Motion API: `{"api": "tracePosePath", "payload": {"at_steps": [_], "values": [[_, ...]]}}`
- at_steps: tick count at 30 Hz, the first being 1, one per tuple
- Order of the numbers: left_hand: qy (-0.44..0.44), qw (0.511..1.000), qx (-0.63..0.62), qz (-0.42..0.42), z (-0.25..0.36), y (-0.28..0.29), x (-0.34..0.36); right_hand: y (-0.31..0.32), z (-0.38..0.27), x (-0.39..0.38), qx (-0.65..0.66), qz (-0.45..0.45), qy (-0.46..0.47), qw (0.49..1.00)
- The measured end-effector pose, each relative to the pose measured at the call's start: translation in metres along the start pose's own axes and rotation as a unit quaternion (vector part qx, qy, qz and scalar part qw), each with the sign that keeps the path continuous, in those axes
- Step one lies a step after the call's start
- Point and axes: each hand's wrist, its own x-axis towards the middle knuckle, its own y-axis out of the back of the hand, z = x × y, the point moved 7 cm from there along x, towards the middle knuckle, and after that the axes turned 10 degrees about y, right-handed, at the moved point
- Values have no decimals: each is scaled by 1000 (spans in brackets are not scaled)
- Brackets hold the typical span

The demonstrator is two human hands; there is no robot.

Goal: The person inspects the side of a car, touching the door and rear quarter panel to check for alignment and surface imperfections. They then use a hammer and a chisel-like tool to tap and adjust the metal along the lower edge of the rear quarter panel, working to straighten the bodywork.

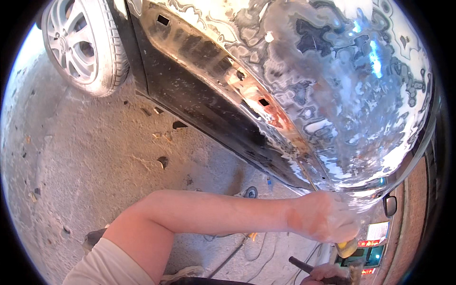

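My left arm reaches across from the lower left, and my dusty left hand [325, 218] is beside the lower end of a car body panel [327, 95]. The fingers curl closed round a small yellow and grey object [346, 248], whose kind I cannot make out. My right hand [327, 273], low in the picture, is partly cut off by the edge. It is closed on a dark rod-like handle [300, 264]; the tool's other end is unclear. The panel is bare shiny metal with patchy grey and white sanding marks. Below it runs a rusty sill [259, 97] with square holes.
A dusty wheel [78, 45] stands at the upper left. Debris bits [163, 162] lie on the rough concrete floor [85, 156]. Beyond my forearm are a round grey tool part [250, 192], a small bottle [270, 184] and loose cables [266, 261]. A side mirror [390, 205] juts out right.
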Motion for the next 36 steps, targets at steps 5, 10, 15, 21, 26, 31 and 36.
{"api": "tracePosePath", "payload": {"at_steps": [5,10,15,21,26,31,36], "values": [[-4,1000,1,1,0,-6,-6,12,-9,-4,58,-7,102,993],[-6,997,32,-72,-14,-20,-24,6,6,-14,-45,-50,4,998],[-48,996,19,-67,7,-20,-23,1,-7,-15,-177,69,-70,979],[-51,998,14,-45,11,-19,-14,0,-2,-10,161,-34,-75,984],[-63,997,19,-36,9,-23,-19,-1,2,-15,99,-53,-96,989],[-54,997,20,-55,7,-24,-21,5,0,-21,129,36,-60,989],[-65,996,23,-57,6,-23,-17,8,14,-17,317,18,-144,937]]}}
